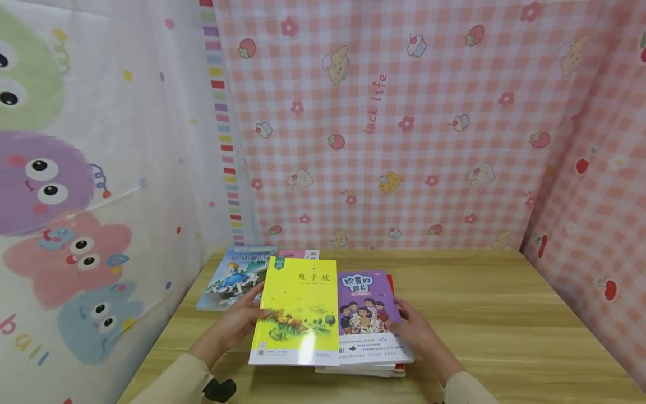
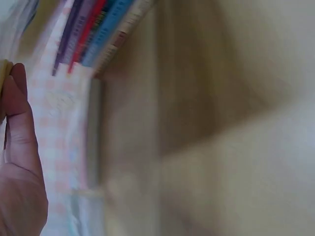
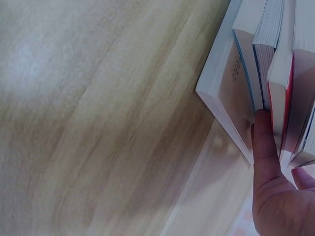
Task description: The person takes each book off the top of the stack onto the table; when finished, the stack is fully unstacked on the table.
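The yellow book [image 1: 298, 320] is upraised in front of me, face up, its right side overlapping the purple book [image 1: 365, 306]; I cannot tell whether the two covers touch. My left grip [image 1: 241, 318] pinches its left edge, thumb on the cover. My right grip [image 1: 411, 326] is closed on the right edge of the purple book and of books in the pile [image 3: 280, 69] under it, which shows a red cover. Whether that pile rests fully on the tabletop [image 1: 484, 314], I cannot tell. Beyond my left grip, the blue book [image 1: 237, 280] and the pink book [image 1: 298, 253] lie apart from the pile. I judge the sorting to be partway: those two look dealt with, while the yellow book is not yet set down and the pile is left.
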`<state>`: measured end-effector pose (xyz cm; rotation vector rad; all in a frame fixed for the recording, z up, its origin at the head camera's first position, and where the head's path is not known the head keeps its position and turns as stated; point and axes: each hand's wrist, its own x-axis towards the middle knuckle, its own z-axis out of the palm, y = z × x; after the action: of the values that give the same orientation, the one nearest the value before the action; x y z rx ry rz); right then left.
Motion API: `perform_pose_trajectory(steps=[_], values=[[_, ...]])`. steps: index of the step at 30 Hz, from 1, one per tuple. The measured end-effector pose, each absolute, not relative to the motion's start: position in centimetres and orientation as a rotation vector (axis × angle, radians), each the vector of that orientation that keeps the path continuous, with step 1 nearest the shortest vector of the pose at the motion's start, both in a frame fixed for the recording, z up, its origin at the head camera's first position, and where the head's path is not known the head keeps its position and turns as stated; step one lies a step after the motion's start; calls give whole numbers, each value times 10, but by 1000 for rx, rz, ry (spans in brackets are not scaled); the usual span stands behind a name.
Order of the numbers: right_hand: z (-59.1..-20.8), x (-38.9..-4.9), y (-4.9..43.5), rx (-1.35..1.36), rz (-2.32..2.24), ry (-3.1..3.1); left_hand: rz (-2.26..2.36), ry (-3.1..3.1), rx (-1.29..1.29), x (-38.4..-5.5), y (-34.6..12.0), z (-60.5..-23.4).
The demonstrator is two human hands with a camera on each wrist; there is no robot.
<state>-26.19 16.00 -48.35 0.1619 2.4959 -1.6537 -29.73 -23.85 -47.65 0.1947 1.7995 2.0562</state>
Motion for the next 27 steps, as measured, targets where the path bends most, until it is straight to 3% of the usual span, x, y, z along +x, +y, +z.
perform_pose_trajectory(steps=[14, 21, 27], values=[[-484, -262, 158, 148, -1642, 2497, 1835, 1654, 21, -237, -298, -511], [-483, -264, 160, 179, -1603, 2513, 1735, 1812, -23, -236, -293, -513], [-484, -265, 159, 192, -1625, 2502, 1485, 2176, 114, -245, -292, -503]])
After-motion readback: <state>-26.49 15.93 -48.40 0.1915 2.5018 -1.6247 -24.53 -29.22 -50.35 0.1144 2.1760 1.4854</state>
